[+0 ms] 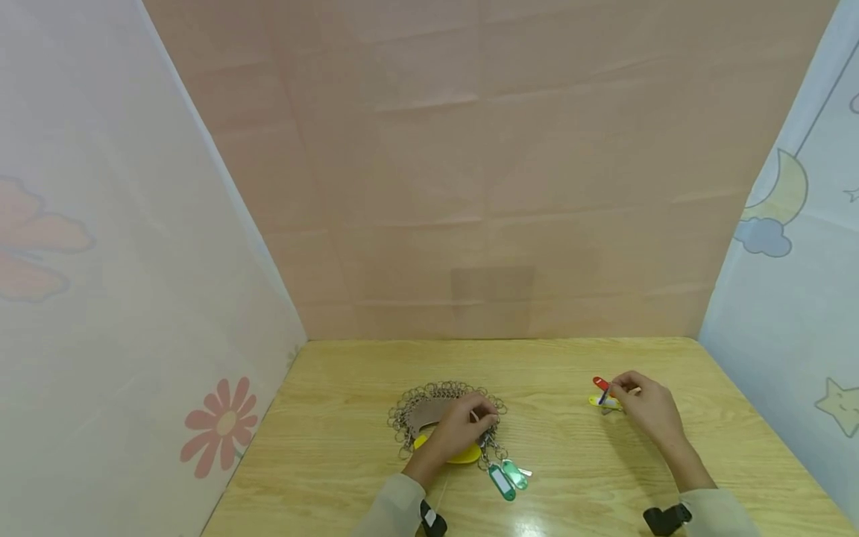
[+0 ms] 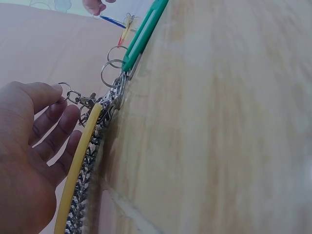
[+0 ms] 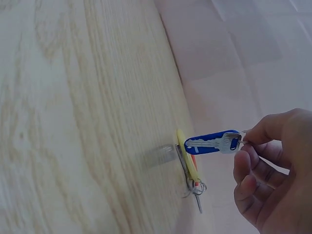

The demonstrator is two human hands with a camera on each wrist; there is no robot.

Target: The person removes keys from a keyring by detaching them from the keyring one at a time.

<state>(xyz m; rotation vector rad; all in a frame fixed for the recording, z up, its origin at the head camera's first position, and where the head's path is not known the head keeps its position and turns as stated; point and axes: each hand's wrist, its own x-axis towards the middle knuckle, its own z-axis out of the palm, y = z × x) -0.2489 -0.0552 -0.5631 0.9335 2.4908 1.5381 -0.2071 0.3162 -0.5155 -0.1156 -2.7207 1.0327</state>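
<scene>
In the head view, our left hand [image 1: 463, 426] pinches a small ring [image 2: 65, 83] over the ringed metal holder [image 1: 423, 412]. Well apart, toward three o'clock, hangs the blue key tag [image 3: 213, 136], long axis toward seven o'clock, one end pinched by our nearer right hand [image 1: 649, 410].

One left hand [image 1: 464, 424] and one right hand [image 1: 647, 409] show, with two green key tags [image 1: 500, 482], one red tag [image 1: 600, 383], one yellow tag [image 1: 595, 401] and one blue tag [image 3: 207, 150], five tags in all. One yellow plate [image 1: 464, 456] and two black wrist devices [image 1: 664, 520] appear; the metal rings [image 1: 441, 389] are too many to count.
</scene>
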